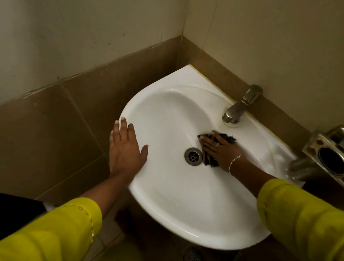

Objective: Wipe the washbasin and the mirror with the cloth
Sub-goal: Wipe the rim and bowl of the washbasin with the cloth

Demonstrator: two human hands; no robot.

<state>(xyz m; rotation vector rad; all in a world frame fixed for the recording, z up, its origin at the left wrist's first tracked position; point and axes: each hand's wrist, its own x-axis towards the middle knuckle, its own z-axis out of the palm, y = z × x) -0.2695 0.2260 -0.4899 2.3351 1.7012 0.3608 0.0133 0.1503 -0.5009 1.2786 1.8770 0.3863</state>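
We find the left hand [126,147] lying flat on the left rim of the white washbasin [170,204], fingers straight and slightly spread, thumb out towards the bowl, holding nothing. The right hand [219,150] is inside the bowl with its fingers extended and splayed, palm down, pressing the dark cloth [208,162] against the sloping inner wall. The cloth lies bunched beneath that hand, just beside the drain [193,156] and below the metal tap [240,104]. We cannot tell whether the thumb tucks under the cloth. A tarnished metal holder [332,154] is fixed to the wall at right.
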